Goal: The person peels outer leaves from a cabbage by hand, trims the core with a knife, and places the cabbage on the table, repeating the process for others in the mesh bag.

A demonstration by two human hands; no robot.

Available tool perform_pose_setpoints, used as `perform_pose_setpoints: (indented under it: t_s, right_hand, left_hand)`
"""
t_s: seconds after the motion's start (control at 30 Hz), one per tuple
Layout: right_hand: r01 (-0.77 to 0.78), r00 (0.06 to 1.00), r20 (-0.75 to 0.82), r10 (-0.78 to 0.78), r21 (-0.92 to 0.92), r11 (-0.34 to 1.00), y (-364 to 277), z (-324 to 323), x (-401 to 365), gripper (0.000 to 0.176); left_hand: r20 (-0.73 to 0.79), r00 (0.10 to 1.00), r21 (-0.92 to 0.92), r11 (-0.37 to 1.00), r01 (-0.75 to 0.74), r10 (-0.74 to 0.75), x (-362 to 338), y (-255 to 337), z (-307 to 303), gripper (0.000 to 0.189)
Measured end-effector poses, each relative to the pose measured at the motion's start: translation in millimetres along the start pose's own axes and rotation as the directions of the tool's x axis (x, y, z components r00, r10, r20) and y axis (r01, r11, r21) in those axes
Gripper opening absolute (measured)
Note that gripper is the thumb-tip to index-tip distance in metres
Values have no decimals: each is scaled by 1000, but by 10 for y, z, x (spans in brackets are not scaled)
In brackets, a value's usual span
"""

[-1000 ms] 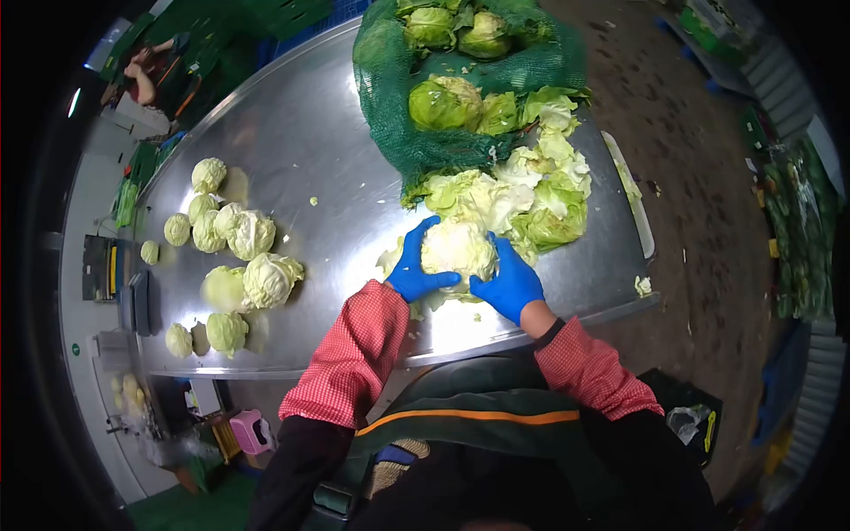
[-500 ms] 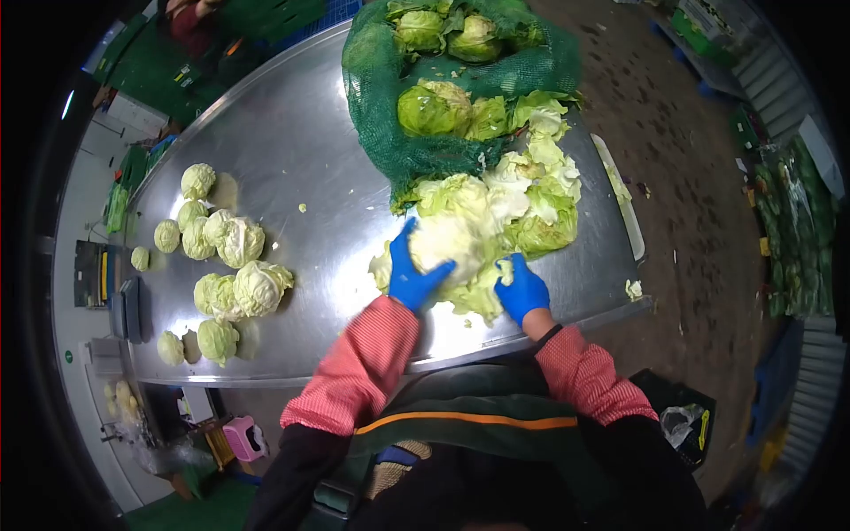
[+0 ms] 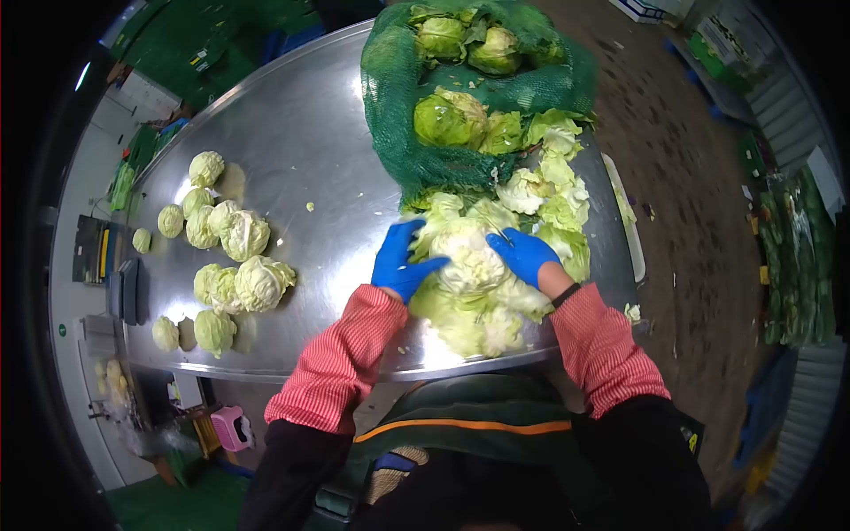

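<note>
A pale, partly stripped cabbage (image 3: 472,260) sits among loose leaves near the front of the metal table. My left hand (image 3: 403,262), in a blue glove, cups its left side, thumb and fingers spread around it. On the upper right of the same head rests my gloved right hand (image 3: 526,255), fingers curled against it. Loose outer leaves (image 3: 474,329) lie under and in front of the cabbage. More torn leaves (image 3: 565,199) are heaped behind and to the right. Beyond them, a green net bag (image 3: 390,115) lies open with several untrimmed cabbages (image 3: 443,121) inside.
Several trimmed cabbages (image 3: 263,283) stand on the left part of the metal table (image 3: 319,150). A white strip-like tray (image 3: 625,217) runs along the right edge. Filled green net sacks (image 3: 792,257) stand at the far right, across the floor.
My right hand has moved up from the leaf at the lower right onto the cabbage. More leaves now lie in front of it. My left hand stays at its left side.
</note>
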State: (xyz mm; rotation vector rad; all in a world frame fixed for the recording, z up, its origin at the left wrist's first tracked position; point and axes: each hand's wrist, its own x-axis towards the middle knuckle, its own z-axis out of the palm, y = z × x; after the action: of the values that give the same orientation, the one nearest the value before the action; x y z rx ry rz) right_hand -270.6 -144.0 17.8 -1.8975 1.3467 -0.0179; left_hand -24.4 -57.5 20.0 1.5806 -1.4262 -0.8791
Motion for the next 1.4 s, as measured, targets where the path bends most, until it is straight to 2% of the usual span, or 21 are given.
perform_pose_setpoints:
  t_s: [0.1,0.13,0.17,0.23,0.27,0.37,0.4,0.5,0.63,0.77,0.83,0.87,0.9,0.97,1.0,1.1,1.13,1.23,1.27,1.33,1.4]
  right_hand:
    - [-69,997,-33,75,155,986,-111,136,-234,71]
    - [-84,993,-68,95,144,986,-138,192,-284,71]
    - [-84,994,-54,91,131,988,-138,189,-286,70]
    - [-80,996,-29,84,107,991,-153,147,-296,68]
    - [-79,997,-16,80,76,994,-137,68,-283,57]
    - [131,974,-176,-141,-71,989,-170,-125,-484,42]
    - [184,962,-170,-211,-165,969,-263,-193,-576,26]
    - [69,989,-105,-106,-315,947,-272,-96,-603,17]
    - [13,974,-211,-78,-292,956,-62,12,-339,18]
    - [5,986,-164,-43,-222,975,91,-46,-122,22]
    - [-58,988,-151,27,-201,978,167,-150,90,24]
    - [-11,999,-52,1,-194,981,150,-182,74,31]
    - [-26,999,-28,22,-180,983,33,-227,-47,35]
    - [-49,999,8,50,-153,987,-233,-280,-247,43]
    - [-87,988,-142,69,-125,988,-207,-194,-226,51]
    - [-65,950,-305,65,10,998,-97,-160,-112,53]
    - [-8,965,-263,11,13,1000,-118,-159,-67,49]
    - [-39,988,-148,35,-21,999,-257,-95,108,41]
    - [-71,967,-249,62,-24,997,-194,19,201,36]
    - [-66,960,-278,42,-77,995,-8,100,284,27]
    - [-72,956,-292,38,-106,992,50,87,264,28]
  left_hand:
    - [-3,952,-103,947,306,-307,-298,136,201,77]
    - [-56,974,-104,971,215,-221,-336,175,296,83]
    - [-120,989,19,996,86,-83,-321,-19,433,97]
    - [-165,984,168,982,88,-60,-230,110,598,106]
    - [-156,982,172,977,129,-102,-161,140,590,108]
    - [-119,973,193,956,219,-199,-38,190,596,113]
    - [-103,973,207,952,225,-208,-27,199,590,113]
    - [-88,962,274,922,274,-260,65,316,591,113]
    - [-119,960,329,902,280,-255,173,377,680,115]
    - [-100,950,344,885,312,-296,226,486,740,116]
    - [-136,988,456,880,133,-79,23,411,842,114]
    - [-144,989,403,911,91,-35,5,329,798,112]
    - [-101,991,256,960,115,-92,22,267,702,114]
    - [-81,990,213,969,127,-112,-11,219,588,110]
    - [-73,994,185,979,89,-76,-10,201,553,109]
    - [-55,998,110,994,19,-13,-172,105,513,107]
    - [-60,998,90,996,6,-1,-209,81,526,107]
    - [-76,997,73,997,-10,15,-337,51,537,109]
    - [-75,995,92,994,-54,61,-382,41,546,110]
    - [-36,994,155,983,-96,103,-510,83,512,112]
    - [-82,993,-56,994,-91,86,-583,-21,464,109]
